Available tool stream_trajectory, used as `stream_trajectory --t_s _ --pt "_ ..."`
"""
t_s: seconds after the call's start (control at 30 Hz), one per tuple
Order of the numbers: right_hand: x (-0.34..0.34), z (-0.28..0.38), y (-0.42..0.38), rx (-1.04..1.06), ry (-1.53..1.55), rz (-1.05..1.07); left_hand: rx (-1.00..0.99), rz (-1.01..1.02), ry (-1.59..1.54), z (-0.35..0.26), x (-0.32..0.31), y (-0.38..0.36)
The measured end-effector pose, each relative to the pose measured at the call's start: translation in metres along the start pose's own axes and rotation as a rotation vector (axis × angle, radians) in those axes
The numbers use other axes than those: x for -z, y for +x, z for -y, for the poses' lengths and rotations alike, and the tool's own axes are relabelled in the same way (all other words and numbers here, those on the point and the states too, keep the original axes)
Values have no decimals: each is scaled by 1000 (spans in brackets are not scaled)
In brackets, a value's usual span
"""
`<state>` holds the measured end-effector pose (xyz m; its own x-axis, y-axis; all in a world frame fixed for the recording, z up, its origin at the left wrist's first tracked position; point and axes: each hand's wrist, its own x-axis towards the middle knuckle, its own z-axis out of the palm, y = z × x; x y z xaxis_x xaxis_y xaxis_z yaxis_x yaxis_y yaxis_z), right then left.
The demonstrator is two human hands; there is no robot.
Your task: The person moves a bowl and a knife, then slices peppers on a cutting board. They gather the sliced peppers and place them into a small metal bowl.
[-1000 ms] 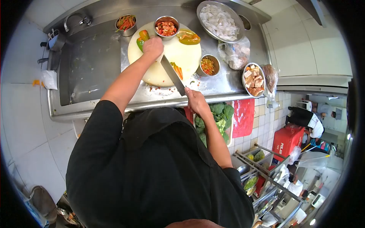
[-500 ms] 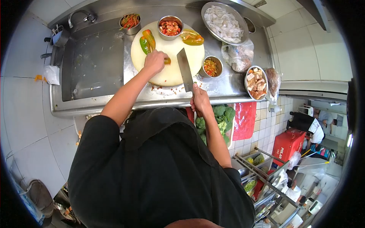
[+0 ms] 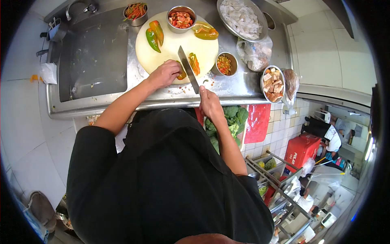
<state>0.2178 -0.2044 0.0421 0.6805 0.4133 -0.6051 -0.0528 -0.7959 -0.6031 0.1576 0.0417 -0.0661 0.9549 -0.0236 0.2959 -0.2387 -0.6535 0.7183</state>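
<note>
Steel bowl (image 3: 181, 30): red pcs (image 3: 181, 19) | cup (image 3: 217, 72): diced veg (image 3: 224, 65) | L fingers (image 3: 172, 69) hold pepper (image 3: 181, 74) | R fingers (image 3: 203, 93) grip knife (image 3: 187, 67)

- Round cream cutting board (image 3: 174, 45): open middle.
- Broad steel cleaver (image 3: 189, 71): slanting barrier across near right.
- Round steel bowl (image 3: 181, 31), red chunks (image 3: 180, 20): blocks far edge.
- Small steel cup (image 3: 233, 63), red-yellow dice (image 3: 224, 65): obstructs just beyond right edge.
- Grey steel sink basin (image 3: 93, 61): open passage leftward.

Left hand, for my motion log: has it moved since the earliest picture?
Yes: the left hand has moved toward the near edge of the cutting board.
</note>
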Motion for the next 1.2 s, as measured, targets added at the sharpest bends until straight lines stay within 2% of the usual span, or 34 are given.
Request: stream_trajectory --t_s 0.13,0.23,0.33,0.43,0.53,0.6,0.73,0.97,1.0,1.1,1.2 --pt "-11 3 11 100 -130 -80 8 119 30 3 5 9" --pt "1 10 8 27 -115 -7 10 100 39 3 2 11" --pt "6 7 1 59 -73 -10 30 93 30 4 1 9" --pt "-13 12 16 216 -156 -89 -12 48 17 2 1 7" --pt "-6 17 12 171 -137 -79 8 56 -8 6 0 5" --pt "-5 16 3 193 -130 -125 -17 -11 1 8 -3 6" --pt "-17 15 19 132 -199 -64 -9 -9 -49 12 -10 -2" --pt "-6 22 3 67 -178 -24 -38 -78 -63 13 -10 -3" --pt "-21 2 16 178 -222 -104 -55 -73 -29 8 -6 -2" --pt "-19 19 20 202 -187 -101 -19 -78 -72 10 -8 -4" --pt "-12 19 9 83 -153 -60 -40 -137 -40 12 -13 -5"
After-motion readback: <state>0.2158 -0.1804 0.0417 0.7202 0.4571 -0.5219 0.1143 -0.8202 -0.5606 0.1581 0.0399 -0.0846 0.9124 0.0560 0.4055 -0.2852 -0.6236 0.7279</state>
